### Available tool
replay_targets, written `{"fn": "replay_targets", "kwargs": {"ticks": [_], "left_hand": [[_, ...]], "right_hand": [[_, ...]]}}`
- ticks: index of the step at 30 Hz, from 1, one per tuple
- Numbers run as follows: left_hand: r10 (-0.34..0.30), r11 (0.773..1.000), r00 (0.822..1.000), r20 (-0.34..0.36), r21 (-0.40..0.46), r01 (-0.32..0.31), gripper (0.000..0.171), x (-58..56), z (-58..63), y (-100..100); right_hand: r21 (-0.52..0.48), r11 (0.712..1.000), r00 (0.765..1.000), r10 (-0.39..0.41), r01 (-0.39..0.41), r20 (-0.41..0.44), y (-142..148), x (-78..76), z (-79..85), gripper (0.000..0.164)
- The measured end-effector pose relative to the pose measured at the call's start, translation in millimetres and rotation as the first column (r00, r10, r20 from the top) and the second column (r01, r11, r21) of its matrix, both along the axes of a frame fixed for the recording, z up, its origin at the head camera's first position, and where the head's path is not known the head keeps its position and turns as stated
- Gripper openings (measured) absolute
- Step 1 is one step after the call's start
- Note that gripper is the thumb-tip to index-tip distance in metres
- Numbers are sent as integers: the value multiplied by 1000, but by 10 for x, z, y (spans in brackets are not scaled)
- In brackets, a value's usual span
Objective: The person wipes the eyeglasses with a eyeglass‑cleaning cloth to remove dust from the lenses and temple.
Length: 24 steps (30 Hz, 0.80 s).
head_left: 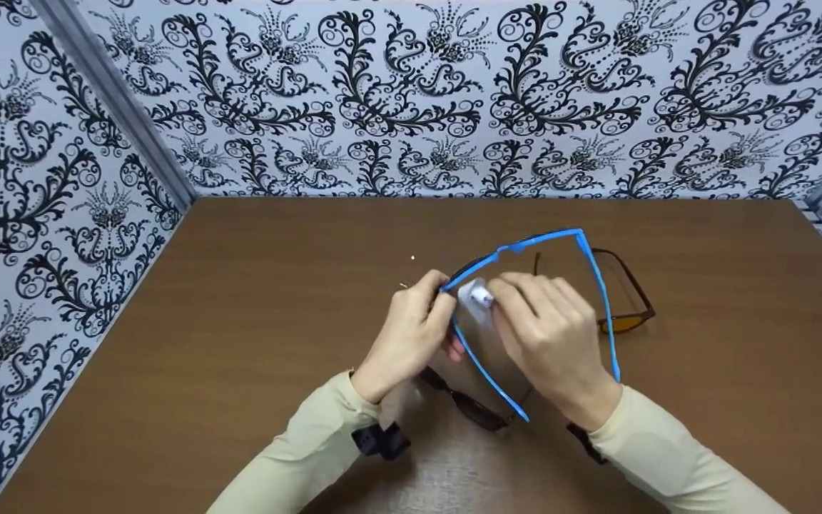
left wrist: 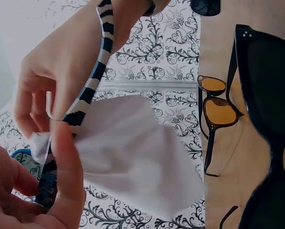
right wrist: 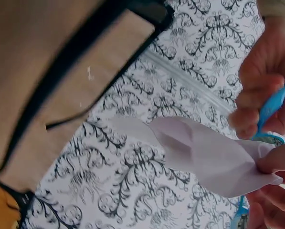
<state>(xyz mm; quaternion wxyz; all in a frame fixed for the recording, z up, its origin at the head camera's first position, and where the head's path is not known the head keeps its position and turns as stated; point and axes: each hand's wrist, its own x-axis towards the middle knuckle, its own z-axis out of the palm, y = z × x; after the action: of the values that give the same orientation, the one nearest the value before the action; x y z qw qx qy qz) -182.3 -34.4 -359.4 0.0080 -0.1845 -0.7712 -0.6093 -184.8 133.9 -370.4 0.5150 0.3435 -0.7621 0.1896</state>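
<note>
Blue-framed glasses (head_left: pixel 600 285) are held up over the table, temples unfolded toward the person. My left hand (head_left: pixel 411 332) pinches them at the left hinge corner. In the left wrist view, the temple (left wrist: pixel 88 90) shows black and white stripes on its other face. My right hand (head_left: pixel 550 332) pinches a white cloth (head_left: pixel 477 298) close to the left lens area, inside the frame. The cloth (right wrist: pixel 214 160) hangs down loosely from the right fingers in the wrist views. Part of the lens is hidden behind fingers and cloth.
Black sunglasses (head_left: pixel 479 410) lie on the brown table (head_left: pixel 275 285) below the hands. Glasses with orange lenses (head_left: pixel 625 323) lie to the right, partly behind the blue temple. Patterned panels (head_left: pixel 418 100) stand behind and at the sides.
</note>
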Motion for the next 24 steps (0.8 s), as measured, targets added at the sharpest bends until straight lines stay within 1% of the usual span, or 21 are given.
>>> {"fn": "replay_targets", "kwargs": {"ticks": [2, 4, 8, 11, 14, 15, 17, 19, 21, 24], "left_hand": [[-10, 1000, 999, 31, -2, 10, 17, -8, -11, 8], [-12, 1000, 999, 45, -17, 12, 17, -18, -32, 23], [-1, 996, 1000, 26, -85, 3, 19, -25, -77, 54], [49, 983, 998, -33, -178, -54, 23, -36, -100, 66], [88, 968, 995, -50, -232, -97, 26, -46, -114, 78], [92, 968, 995, -35, -233, -98, 27, -48, -118, 84], [81, 977, 996, 30, -201, -73, 29, -50, -126, 94], [69, 986, 992, 109, -156, -51, 31, -54, -130, 107], [62, 993, 984, 165, -112, -43, 33, -54, -131, 113], [71, 993, 986, 151, -105, -56, 34, -61, -131, 113]], "right_hand": [[-18, 1000, 999, -5, 5, -49, -4, -19, 48, 8], [-26, 999, 996, -24, 22, -88, -15, -34, 75, 6], [-32, 998, 989, -61, 57, -138, -29, -65, 82, 10], [-23, 998, 985, -67, 64, -159, -40, -95, 63, 12], [-16, 997, 982, -72, 71, -174, -52, -129, 38, 13], [-15, 997, 981, -75, 73, -178, -57, -139, 30, 13], [-17, 997, 979, -80, 79, -186, -66, -158, 17, 13], [-15, 996, 977, -90, 89, -192, -70, -171, 4, 12], [-13, 995, 977, -100, 99, -189, -70, -178, -9, 12], [-6, 994, 980, -109, 109, -165, -65, -172, -37, 13]]}}
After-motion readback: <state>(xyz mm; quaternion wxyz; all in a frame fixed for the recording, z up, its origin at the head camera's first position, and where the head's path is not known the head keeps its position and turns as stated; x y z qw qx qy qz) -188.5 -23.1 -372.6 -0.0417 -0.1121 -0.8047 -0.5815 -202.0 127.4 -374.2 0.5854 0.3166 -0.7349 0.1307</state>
